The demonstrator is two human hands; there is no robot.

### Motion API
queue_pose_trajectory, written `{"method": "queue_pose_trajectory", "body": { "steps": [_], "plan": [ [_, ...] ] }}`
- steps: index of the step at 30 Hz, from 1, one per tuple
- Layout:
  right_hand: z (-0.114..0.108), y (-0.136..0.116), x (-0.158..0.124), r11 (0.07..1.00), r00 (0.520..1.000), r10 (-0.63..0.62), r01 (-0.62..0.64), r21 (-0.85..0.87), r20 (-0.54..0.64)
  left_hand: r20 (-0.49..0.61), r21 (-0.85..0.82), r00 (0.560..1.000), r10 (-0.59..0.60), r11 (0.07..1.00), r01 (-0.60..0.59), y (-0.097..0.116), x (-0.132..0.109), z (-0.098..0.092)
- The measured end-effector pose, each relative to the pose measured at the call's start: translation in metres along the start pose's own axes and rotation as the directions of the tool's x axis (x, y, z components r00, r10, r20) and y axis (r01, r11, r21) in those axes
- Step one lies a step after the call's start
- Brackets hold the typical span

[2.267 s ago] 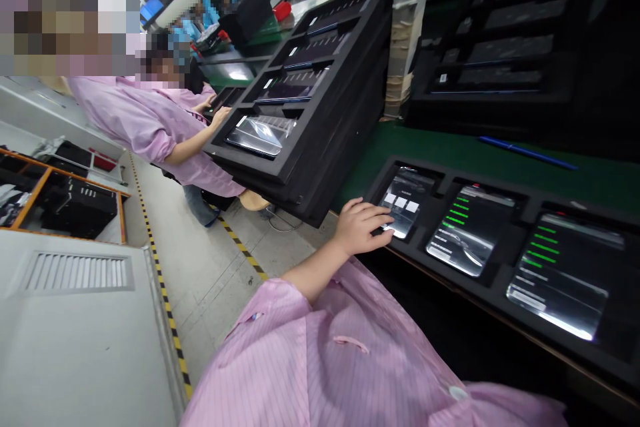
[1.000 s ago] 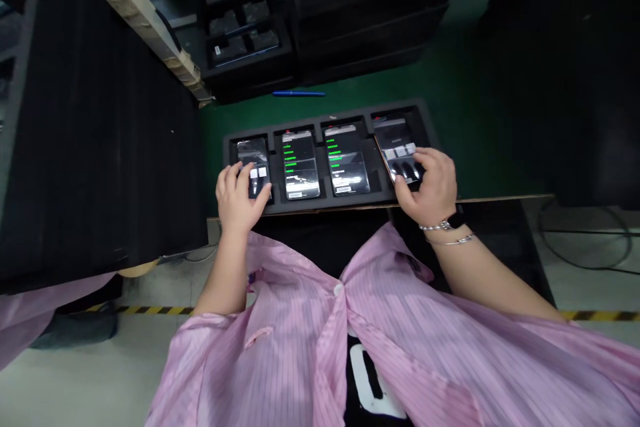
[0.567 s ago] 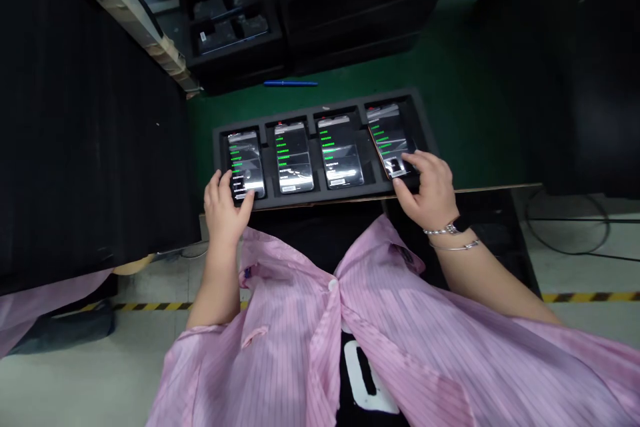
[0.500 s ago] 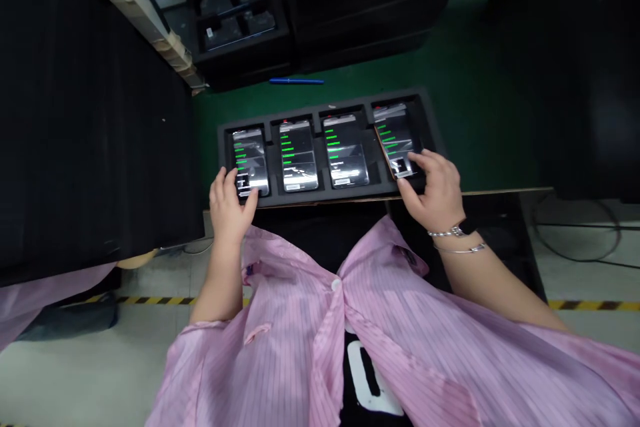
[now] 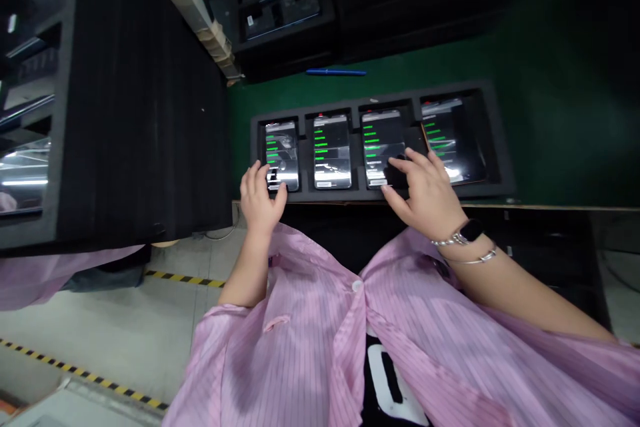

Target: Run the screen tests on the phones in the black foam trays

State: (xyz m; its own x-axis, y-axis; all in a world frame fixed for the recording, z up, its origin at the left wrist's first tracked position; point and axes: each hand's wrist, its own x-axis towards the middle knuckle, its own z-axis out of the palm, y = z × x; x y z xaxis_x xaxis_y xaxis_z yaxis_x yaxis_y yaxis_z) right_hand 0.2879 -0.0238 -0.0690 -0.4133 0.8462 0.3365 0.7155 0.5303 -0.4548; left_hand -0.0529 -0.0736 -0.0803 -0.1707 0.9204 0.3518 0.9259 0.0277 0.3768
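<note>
Green-matted bench (image 5: pixel 550 147) carrying a black foam four-slot tray (image 5: pixel 503 167), black smartphones with green on-screen text seated in the slots; right hand (image 5: pixel 425 190) just shifted off the far-right phone (image 5: pixel 453 140) onto the third phone (image 5: pixel 380 147), fingers spread, no pinch; left hand (image 5: pixel 260 197) loosely curled, fingertips over the first phone (image 5: pixel 281 157).

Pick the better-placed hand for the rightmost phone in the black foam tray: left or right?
Right, probably: the right hand sits over the third smartphone, next to the rightmost smartphone, while the left hand is at the far-left smartphone.

Dim light, glare on phone screens (image 5: pixel 453 147), warped edges
</note>
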Motion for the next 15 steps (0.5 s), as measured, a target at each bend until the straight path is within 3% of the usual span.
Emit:
{"method": "queue_pose_trajectory", "body": {
  "steps": [5, 8, 11, 15],
  "plan": [
    [0.025, -0.038, 0.019, 0.985, 0.985, -0.161, 0.157, 0.066, 0.061, -0.019, 0.012, 1.0, 0.01, 1.0, -0.01, -0.003, -0.002, 0.002],
    [0.036, -0.056, 0.03, 0.982, 0.975, -0.18, 0.171, 0.082, 0.13, -0.024, 0.025, 0.999, 0.025, 0.999, -0.025, -0.002, -0.004, 0.002],
    [0.036, -0.056, 0.029, 0.984, 0.981, -0.147, 0.132, 0.115, 0.125, -0.006, 0.027, 1.0, 0.019, 0.999, -0.019, -0.001, -0.005, 0.002],
    [0.023, -0.036, 0.016, 0.989, 0.993, -0.097, 0.088, 0.116, 0.074, 0.077, 0.045, 0.997, -0.032, 0.999, 0.029, 0.002, -0.006, -0.007]
  ]
}}
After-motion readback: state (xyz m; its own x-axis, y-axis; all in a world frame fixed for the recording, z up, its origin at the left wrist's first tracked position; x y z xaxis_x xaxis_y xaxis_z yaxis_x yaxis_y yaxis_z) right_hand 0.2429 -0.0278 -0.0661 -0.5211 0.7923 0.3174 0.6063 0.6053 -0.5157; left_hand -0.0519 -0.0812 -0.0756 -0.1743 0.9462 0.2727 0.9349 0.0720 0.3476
